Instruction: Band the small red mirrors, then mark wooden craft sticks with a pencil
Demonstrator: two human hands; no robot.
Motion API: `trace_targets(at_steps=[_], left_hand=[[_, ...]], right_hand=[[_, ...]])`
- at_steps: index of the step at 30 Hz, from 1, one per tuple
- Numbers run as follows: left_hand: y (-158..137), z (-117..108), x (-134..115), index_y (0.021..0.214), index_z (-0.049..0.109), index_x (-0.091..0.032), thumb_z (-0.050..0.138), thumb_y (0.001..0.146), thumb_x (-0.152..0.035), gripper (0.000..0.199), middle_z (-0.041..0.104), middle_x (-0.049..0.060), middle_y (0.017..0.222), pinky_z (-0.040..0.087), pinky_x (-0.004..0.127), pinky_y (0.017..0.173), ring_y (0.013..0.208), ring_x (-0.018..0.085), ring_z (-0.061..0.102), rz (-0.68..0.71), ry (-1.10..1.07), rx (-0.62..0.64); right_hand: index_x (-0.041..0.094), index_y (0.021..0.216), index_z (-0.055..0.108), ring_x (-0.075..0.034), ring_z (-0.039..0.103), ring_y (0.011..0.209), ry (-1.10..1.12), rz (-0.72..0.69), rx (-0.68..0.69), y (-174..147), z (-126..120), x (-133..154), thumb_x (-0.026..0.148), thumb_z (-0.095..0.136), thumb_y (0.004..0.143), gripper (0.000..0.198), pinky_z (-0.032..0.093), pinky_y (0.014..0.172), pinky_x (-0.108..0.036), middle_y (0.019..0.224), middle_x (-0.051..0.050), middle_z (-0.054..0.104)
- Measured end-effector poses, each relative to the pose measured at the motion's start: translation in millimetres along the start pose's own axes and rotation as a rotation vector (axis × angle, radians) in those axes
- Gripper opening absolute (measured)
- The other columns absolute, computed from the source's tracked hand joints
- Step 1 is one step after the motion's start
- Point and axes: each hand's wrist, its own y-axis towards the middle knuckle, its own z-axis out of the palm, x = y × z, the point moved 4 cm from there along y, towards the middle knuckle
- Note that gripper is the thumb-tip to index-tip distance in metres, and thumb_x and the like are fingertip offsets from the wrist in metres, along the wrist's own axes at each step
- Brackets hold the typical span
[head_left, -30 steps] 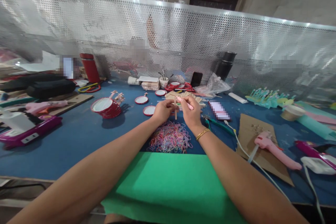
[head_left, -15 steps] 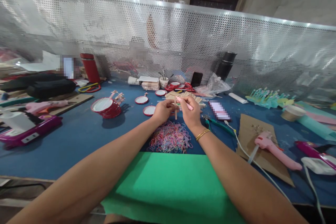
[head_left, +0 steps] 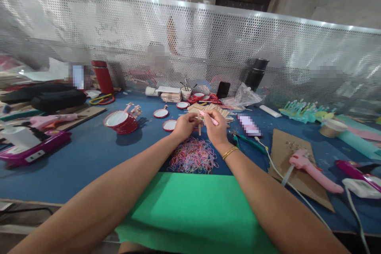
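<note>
My left hand (head_left: 183,126) pinches a flat wooden craft stick (head_left: 199,127), which stands roughly upright. Closed around a pink pen (head_left: 213,121), my right hand (head_left: 218,130) holds its tip end close to the stick; whether the tip touches it I cannot tell. Just below both hands lies a heap of small coloured rubber bands (head_left: 194,156). More wooden sticks (head_left: 223,112) are spread out behind my hands. A round red-rimmed white disc (head_left: 169,125) rests beside my left hand. A green sheet (head_left: 196,210) lies between my forearms.
Stacked red-rimmed discs (head_left: 120,122) stand at left. Green-handled pliers (head_left: 251,143) and a phone (head_left: 249,125) with a white cable lie right of my hands. Further right, a pink glue gun (head_left: 315,170) rests on cardboard (head_left: 276,151). A perforated metal screen (head_left: 190,47) bounds the back.
</note>
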Motion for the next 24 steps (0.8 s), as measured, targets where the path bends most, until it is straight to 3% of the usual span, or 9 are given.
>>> trace_targets(at_steps=[8,24], left_hand=[[-0.3,-0.1,-2.2,0.093,0.068,-0.018,0.078,0.065,-0.033,0.033,0.071,0.003,0.075,0.057,0.029,0.064,0.079,0.022,0.071,0.018,0.074,0.017],[-2.2,0.5,-2.9,0.098,0.068,-0.017,0.073,0.07,-0.025,0.029,0.073,0.002,0.077,0.057,0.028,0.064,0.076,0.019,0.071,-0.007,0.026,-0.007]], right_hand=[[0.022,0.082,0.068,-0.02,0.066,0.083,0.004,0.03,-0.035,0.9,-3.1,-4.5,0.039,0.057,0.09,0.022,0.05,0.079,-0.033,0.084,-0.003,0.073],[0.023,0.085,0.068,-0.02,0.066,0.081,0.005,-0.003,0.002,-0.3,0.8,-0.3,0.042,0.056,0.091,0.024,0.05,0.078,-0.033,0.085,-0.003,0.073]])
